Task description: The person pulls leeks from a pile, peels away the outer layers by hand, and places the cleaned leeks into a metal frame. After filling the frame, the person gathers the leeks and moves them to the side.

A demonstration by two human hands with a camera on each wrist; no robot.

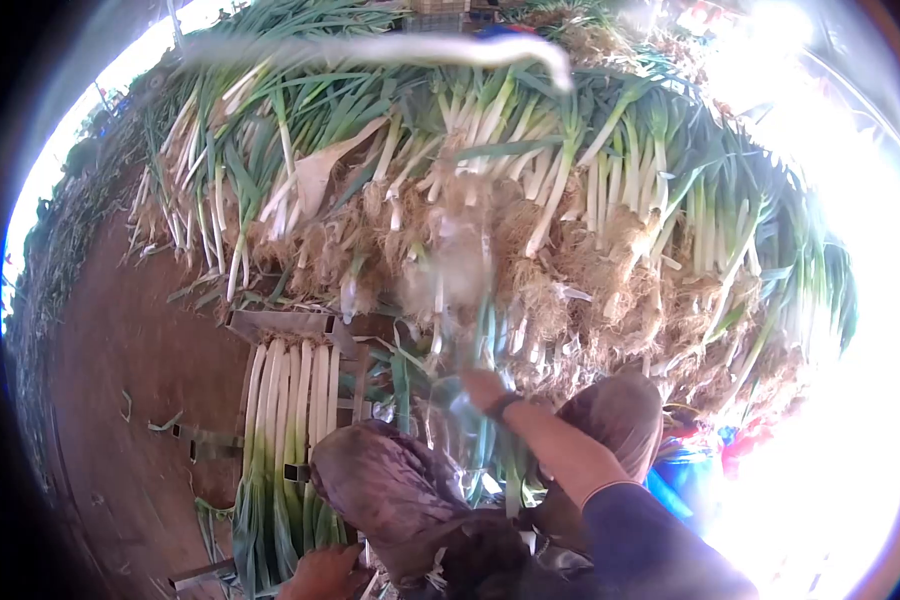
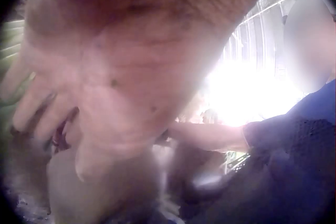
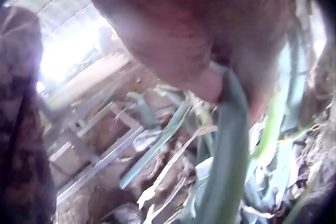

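My right hand point(image 1: 483, 388) is between the knees, beside the heap of leeks. In the right wrist view its thumb and fingers pinch a broad green leek leaf point(image 3: 231, 145) that hangs below them. My left hand point(image 1: 322, 574) is low in the head view, next to the green tops of a row of leeks point(image 1: 288, 410). Those leeks lie side by side in a metal frame point(image 1: 280, 322), with their white ends at its far bar. In the left wrist view the left palm point(image 2: 115, 71) fills much of the picture, its fingers loosely extended and holding nothing.
A large heap of rooted leeks point(image 1: 560, 200) spans the far side. Brown ground point(image 1: 135, 350) lies to the left, with leaf scraps. Cut leaves point(image 3: 163, 140) litter the ground near the frame bars point(image 3: 100, 163). A blue container point(image 1: 685, 480) stands at the right, beside strong glare.
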